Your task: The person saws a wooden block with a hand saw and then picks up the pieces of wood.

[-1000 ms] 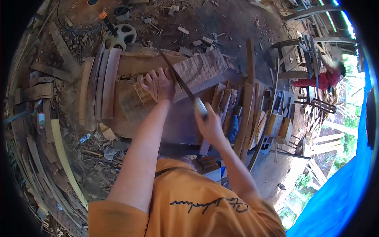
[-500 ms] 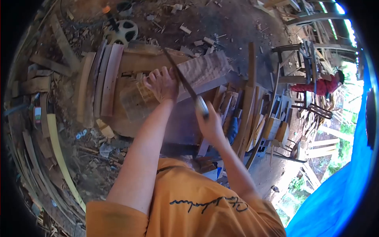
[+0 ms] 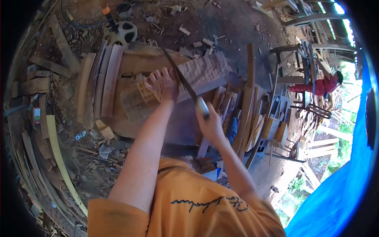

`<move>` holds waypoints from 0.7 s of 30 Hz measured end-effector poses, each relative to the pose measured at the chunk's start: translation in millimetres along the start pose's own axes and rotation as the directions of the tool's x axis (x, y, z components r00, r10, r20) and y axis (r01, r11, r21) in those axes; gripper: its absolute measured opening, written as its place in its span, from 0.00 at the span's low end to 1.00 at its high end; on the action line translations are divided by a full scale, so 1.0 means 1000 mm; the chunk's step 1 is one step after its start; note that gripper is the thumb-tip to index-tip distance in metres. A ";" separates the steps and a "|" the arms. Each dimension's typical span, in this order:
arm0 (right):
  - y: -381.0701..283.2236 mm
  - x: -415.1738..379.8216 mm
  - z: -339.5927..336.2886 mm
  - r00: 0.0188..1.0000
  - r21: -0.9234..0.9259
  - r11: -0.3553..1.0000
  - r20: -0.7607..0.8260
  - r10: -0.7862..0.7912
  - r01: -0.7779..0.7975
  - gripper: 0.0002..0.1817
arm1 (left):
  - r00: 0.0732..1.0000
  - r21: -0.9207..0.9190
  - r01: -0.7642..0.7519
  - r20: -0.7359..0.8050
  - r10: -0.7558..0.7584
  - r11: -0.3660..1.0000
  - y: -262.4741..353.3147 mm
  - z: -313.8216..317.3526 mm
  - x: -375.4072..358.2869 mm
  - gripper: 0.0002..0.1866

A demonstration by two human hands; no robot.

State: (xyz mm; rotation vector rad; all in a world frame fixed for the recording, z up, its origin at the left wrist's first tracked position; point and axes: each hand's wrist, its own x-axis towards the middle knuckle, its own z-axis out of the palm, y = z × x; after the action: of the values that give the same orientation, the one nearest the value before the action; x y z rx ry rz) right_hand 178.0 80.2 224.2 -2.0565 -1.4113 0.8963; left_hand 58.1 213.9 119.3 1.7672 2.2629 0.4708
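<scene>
A thick wooden board [image 3: 205, 70] with wavy grain lies slantwise over the work surface [image 3: 132, 59]. My left hand [image 3: 162, 85] presses on its left part, fingers bent over toward the far edge and the thumb out to the side. Just right of those fingers, a handsaw [image 3: 179, 75] crosses the board, its long dark blade pointing away from me. My right hand [image 3: 210, 125] is closed around the saw's pale handle [image 3: 202, 107], below the board's near edge. Where the blade meets the wood is partly hidden by the blade itself.
Several planks [image 3: 106, 83] stand at the left of the work surface, near a spoked wheel [image 3: 122, 32]. Timber pieces [image 3: 246, 114] crowd the right side. Offcuts litter the ground. A person in red [image 3: 319, 85] is farther right, above a blue tarp [image 3: 335, 189].
Very little differs. Both hands, the saw and the board keep nearly the same places; the view has shifted slightly.
</scene>
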 end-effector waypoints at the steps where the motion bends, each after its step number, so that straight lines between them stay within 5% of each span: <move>1: 0.001 0.030 0.017 0.999 0.020 0.998 -0.001 -0.054 0.054 0.12 | 1.000 -0.004 -0.017 -0.007 0.017 1.000 0.001 0.000 0.000 0.20; 6: -0.004 0.032 0.033 0.972 0.051 0.977 -0.128 -0.198 0.206 0.13 | 0.998 -0.038 -0.026 -0.062 0.023 0.999 0.004 0.003 0.000 0.20; 11: -0.021 -0.056 -0.025 0.999 0.025 0.999 -0.037 0.038 -0.037 0.13 | 0.997 -0.027 -0.026 -0.072 0.024 0.999 0.002 0.006 -0.002 0.19; 13: -0.009 -0.047 -0.019 0.995 -0.004 0.997 -0.073 -0.074 0.074 0.14 | 0.999 -0.042 -0.014 -0.048 0.012 0.999 0.003 0.003 0.000 0.19; 15: -0.005 0.010 0.013 0.997 -0.035 0.999 -0.075 -0.022 0.020 0.15 | 1.000 -0.030 -0.020 -0.020 0.019 0.999 -0.003 0.004 -0.006 0.19; 17: -0.007 0.078 0.047 0.983 0.001 0.983 -0.040 -0.182 0.182 0.14 | 0.998 0.010 -0.026 -0.050 0.027 1.000 0.001 0.002 0.000 0.19; 21: -0.014 0.062 0.044 0.985 0.035 0.987 -0.082 -0.155 0.158 0.14 | 0.999 -0.029 -0.021 -0.036 0.020 0.999 0.001 0.002 -0.002 0.20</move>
State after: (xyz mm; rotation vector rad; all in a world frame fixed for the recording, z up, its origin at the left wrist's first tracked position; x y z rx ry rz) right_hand 152.0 144.5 190.0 -1.8994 -1.4759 0.7643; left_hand 60.3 212.2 117.3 1.7831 2.2521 0.5407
